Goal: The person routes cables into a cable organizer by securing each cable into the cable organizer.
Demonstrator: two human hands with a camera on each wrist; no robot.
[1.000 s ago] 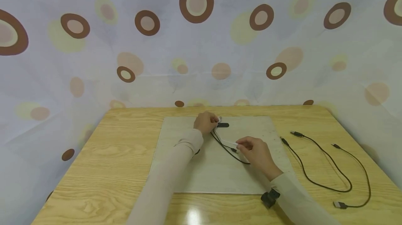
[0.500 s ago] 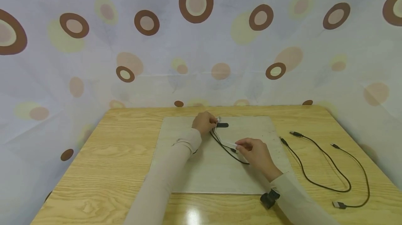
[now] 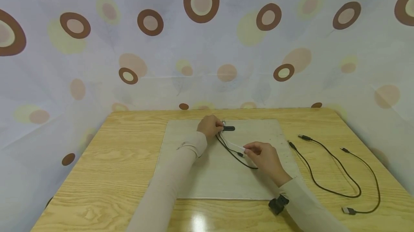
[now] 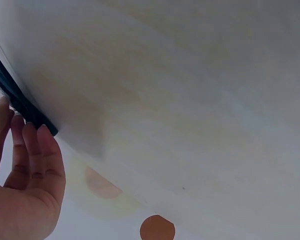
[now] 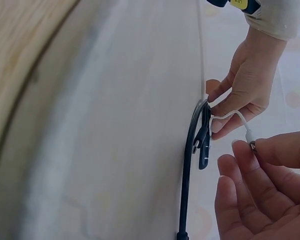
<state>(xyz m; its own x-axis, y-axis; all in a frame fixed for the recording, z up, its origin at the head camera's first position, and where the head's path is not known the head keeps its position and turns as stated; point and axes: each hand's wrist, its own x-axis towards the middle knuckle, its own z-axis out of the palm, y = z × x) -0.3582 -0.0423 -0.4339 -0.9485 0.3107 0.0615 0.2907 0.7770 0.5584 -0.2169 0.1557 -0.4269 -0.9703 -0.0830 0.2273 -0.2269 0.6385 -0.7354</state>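
Note:
A thin white cable [image 3: 232, 145] spans the two hands above a pale board [image 3: 207, 185]. With thumb and fingertips, my left hand [image 3: 209, 126] pinches the white cable near the board's far edge, beside a flat black bar [image 3: 229, 128]. My right hand [image 3: 265, 156], closer to me, pinches the cable's end between thumb and index finger; a small metal plug [image 5: 252, 145] shows there in the right wrist view. A bent black cable [image 5: 186, 185] lies on the board between the hands, with one plug [image 3: 240, 154] near the right fingertips. Left fingers [image 4: 52, 155] touch the dark bar.
Two black cables lie on the wooden table [image 3: 106, 174] to the right: a longer one [image 3: 336, 191] and a shorter one [image 3: 376, 180] with a USB plug [image 3: 349, 210]. A patterned cloth [image 3: 207, 52] stands behind and at both sides.
My left hand has shifted very slightly left, with the white cable in its fingertips. The right hand and the black cables look unmoved.

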